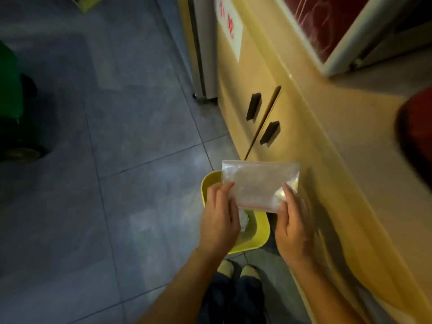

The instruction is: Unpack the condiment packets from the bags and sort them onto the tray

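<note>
Both hands hold one clear plastic bag (pixel 259 183) in the air, just above a yellow tray (pixel 261 232) and beside a cream cabinet (pixel 304 141). The left hand (pixel 219 220) pinches the bag's near left corner; the right hand (pixel 292 228) pinches the near right corner, where a few pale packets (pixel 291 187) bunch inside (too blurred to count). The bag looks thin, limp and very light, probably slick, so it will sag and slip unless gripped firmly. The red-lined seal along its near edge seems the best place to hold and pull apart. Something white (pixel 244 222) already lies in the tray.
</note>
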